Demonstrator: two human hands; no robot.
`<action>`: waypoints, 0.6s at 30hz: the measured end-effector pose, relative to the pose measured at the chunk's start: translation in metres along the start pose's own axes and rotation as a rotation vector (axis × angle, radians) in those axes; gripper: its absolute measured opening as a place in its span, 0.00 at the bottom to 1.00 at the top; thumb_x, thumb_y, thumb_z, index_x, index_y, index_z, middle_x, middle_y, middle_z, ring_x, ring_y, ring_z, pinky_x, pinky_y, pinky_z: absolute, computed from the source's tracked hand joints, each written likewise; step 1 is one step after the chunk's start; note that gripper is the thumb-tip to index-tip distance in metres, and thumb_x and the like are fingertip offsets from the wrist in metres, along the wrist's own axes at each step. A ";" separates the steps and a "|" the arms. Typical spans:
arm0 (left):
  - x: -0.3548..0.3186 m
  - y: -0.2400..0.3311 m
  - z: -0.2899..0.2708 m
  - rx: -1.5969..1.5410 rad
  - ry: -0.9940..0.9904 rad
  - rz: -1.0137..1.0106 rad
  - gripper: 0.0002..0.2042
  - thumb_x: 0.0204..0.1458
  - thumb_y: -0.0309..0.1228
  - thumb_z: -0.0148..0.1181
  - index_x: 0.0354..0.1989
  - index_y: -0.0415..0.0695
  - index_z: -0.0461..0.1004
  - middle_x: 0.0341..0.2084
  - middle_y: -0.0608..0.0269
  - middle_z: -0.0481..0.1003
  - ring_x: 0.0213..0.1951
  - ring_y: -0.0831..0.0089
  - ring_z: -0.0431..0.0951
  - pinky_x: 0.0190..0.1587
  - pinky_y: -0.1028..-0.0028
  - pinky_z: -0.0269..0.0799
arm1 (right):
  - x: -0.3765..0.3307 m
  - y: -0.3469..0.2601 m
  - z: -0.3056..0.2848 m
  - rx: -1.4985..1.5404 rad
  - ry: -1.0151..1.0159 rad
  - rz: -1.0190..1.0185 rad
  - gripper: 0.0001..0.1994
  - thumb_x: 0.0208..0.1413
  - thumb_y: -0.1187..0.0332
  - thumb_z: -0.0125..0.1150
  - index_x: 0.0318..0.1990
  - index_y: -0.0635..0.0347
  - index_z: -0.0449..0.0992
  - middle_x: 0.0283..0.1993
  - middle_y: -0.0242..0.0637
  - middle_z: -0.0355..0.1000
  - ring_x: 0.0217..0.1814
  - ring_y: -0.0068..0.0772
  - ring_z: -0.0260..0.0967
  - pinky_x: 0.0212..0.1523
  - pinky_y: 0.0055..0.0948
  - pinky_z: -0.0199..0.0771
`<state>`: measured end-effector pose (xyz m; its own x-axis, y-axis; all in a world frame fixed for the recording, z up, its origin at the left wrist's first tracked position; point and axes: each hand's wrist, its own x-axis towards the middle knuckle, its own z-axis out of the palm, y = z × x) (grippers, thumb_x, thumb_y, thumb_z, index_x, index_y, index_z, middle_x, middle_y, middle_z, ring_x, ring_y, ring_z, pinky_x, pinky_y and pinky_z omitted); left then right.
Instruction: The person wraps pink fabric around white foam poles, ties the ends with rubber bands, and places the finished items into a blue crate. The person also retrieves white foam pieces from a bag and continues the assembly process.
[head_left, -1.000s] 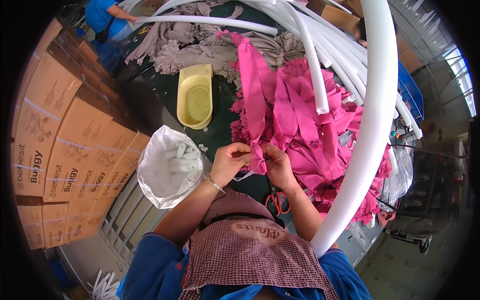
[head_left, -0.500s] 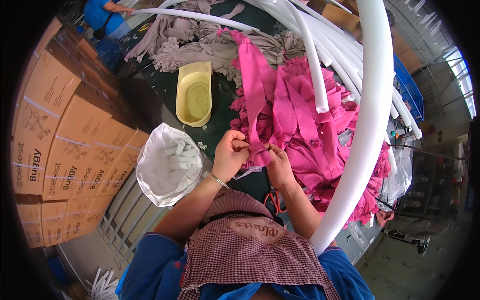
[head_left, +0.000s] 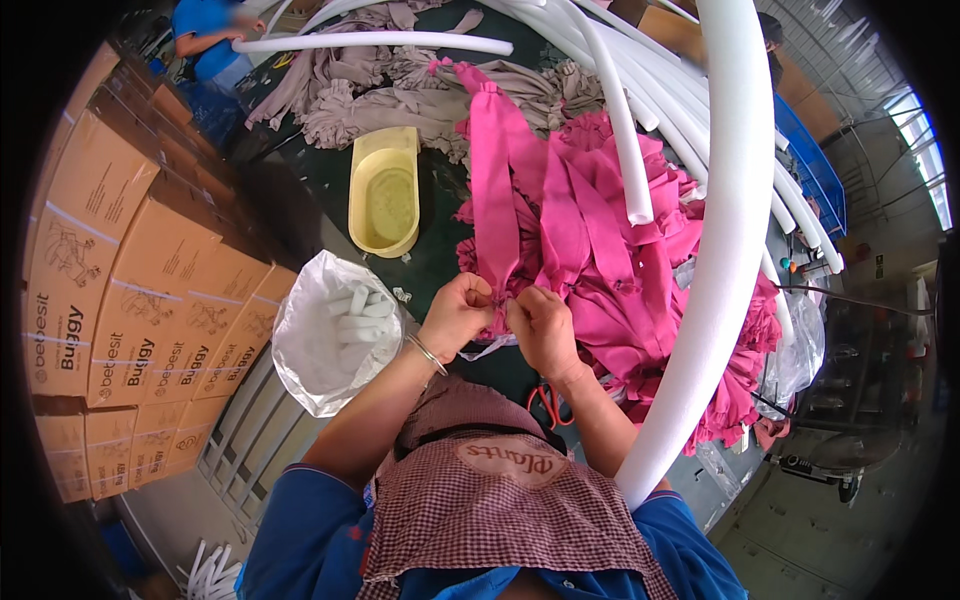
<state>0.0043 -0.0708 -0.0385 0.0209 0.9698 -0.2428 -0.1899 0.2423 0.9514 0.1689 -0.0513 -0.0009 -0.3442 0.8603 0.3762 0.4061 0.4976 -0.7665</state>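
Observation:
A long pink fabric strip (head_left: 494, 190) runs from the heap toward me, and its gathered near end is between my hands. My left hand (head_left: 458, 316), with a bangle at the wrist, is closed in a pinch on that end. Close beside it, my right hand (head_left: 543, 325) has its fingers curled and pinched at the same end; fingertip detail is partly hidden. A pile of pink fabric pieces (head_left: 625, 270) lies just beyond and to the right. Red-handled scissors (head_left: 546, 404) rest near the table's front edge, below my right hand.
A long white foam tube (head_left: 735, 230) arches over my right forearm. More foam tubes (head_left: 660, 85) lie at the back right. Left are a yellow tub (head_left: 384, 225), a bag of short foam pieces (head_left: 310, 370) and stacked cartons (head_left: 150, 300). Grey fabric (head_left: 390, 105) and a co-worker (head_left: 205, 40) are farther off.
My right hand has turned and curled inward, closer to my left hand. The strip's near end is now more bunched and covered. At far left, the co-worker's foam tube has shifted.

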 end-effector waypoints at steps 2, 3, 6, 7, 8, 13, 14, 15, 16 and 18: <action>0.000 -0.006 0.006 0.210 0.090 0.163 0.15 0.43 0.15 0.62 0.36 0.43 0.67 0.22 0.68 0.71 0.21 0.80 0.69 0.23 0.79 0.64 | -0.001 -0.005 0.004 -0.025 0.008 -0.098 0.09 0.49 0.78 0.60 0.24 0.64 0.65 0.23 0.46 0.63 0.27 0.51 0.64 0.28 0.42 0.62; 0.000 -0.004 0.007 0.318 0.114 0.228 0.15 0.40 0.16 0.63 0.36 0.43 0.67 0.20 0.67 0.70 0.21 0.77 0.70 0.23 0.76 0.65 | -0.001 -0.003 0.005 -0.038 0.003 -0.154 0.09 0.49 0.79 0.60 0.25 0.63 0.64 0.24 0.44 0.63 0.28 0.51 0.63 0.30 0.43 0.61; -0.005 0.011 0.019 0.658 0.221 0.354 0.15 0.37 0.20 0.64 0.34 0.47 0.67 0.18 0.61 0.71 0.22 0.62 0.75 0.24 0.67 0.67 | -0.001 -0.003 0.005 -0.045 -0.014 -0.253 0.09 0.48 0.80 0.60 0.25 0.63 0.64 0.24 0.44 0.63 0.28 0.51 0.63 0.30 0.43 0.61; -0.002 0.013 0.019 0.732 0.249 0.376 0.14 0.37 0.21 0.63 0.33 0.48 0.67 0.18 0.61 0.71 0.23 0.60 0.75 0.24 0.66 0.67 | 0.002 -0.005 0.005 -0.058 -0.021 -0.295 0.09 0.47 0.81 0.60 0.26 0.63 0.64 0.25 0.44 0.62 0.28 0.50 0.63 0.29 0.43 0.61; 0.002 0.016 0.017 0.809 0.275 0.396 0.14 0.37 0.21 0.62 0.32 0.49 0.68 0.18 0.60 0.72 0.25 0.57 0.76 0.24 0.64 0.67 | 0.002 -0.004 0.006 -0.056 -0.039 -0.282 0.09 0.47 0.81 0.60 0.25 0.62 0.64 0.25 0.45 0.63 0.30 0.51 0.63 0.31 0.44 0.62; 0.016 0.010 0.014 0.905 0.340 0.519 0.10 0.38 0.21 0.60 0.29 0.47 0.69 0.19 0.58 0.74 0.25 0.55 0.77 0.25 0.61 0.68 | 0.000 0.010 0.010 -0.004 0.006 -0.125 0.09 0.46 0.81 0.60 0.25 0.62 0.65 0.26 0.46 0.65 0.29 0.51 0.64 0.29 0.43 0.64; 0.017 0.006 0.011 0.829 0.280 0.471 0.09 0.39 0.21 0.60 0.30 0.46 0.70 0.21 0.57 0.75 0.26 0.56 0.78 0.26 0.62 0.69 | -0.004 0.015 0.012 0.019 0.024 -0.046 0.09 0.46 0.81 0.60 0.25 0.63 0.65 0.26 0.46 0.65 0.28 0.51 0.64 0.28 0.42 0.64; 0.016 0.001 0.009 0.750 0.218 0.420 0.09 0.40 0.21 0.60 0.31 0.45 0.70 0.22 0.56 0.76 0.27 0.56 0.78 0.27 0.62 0.70 | -0.005 0.025 0.014 -0.007 0.096 -0.052 0.08 0.47 0.82 0.59 0.25 0.63 0.66 0.24 0.45 0.64 0.26 0.51 0.63 0.25 0.41 0.63; 0.015 -0.002 0.008 0.672 0.156 0.370 0.08 0.41 0.21 0.60 0.31 0.44 0.71 0.24 0.56 0.76 0.28 0.56 0.78 0.28 0.63 0.71 | -0.007 0.036 0.013 -0.042 0.113 -0.011 0.07 0.47 0.82 0.58 0.26 0.63 0.66 0.24 0.44 0.64 0.25 0.48 0.65 0.26 0.39 0.65; 0.010 -0.001 0.014 0.599 0.140 0.303 0.10 0.45 0.22 0.60 0.37 0.41 0.71 0.26 0.50 0.77 0.30 0.52 0.79 0.32 0.60 0.73 | -0.007 0.033 0.007 -0.002 0.134 0.058 0.06 0.46 0.82 0.59 0.31 0.64 0.70 0.26 0.41 0.69 0.27 0.40 0.69 0.30 0.33 0.70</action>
<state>0.0186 -0.0605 -0.0389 -0.0820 0.9944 0.0671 0.4087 -0.0278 0.9122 0.1787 -0.0418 -0.0325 -0.2039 0.8947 0.3974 0.4238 0.4466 -0.7880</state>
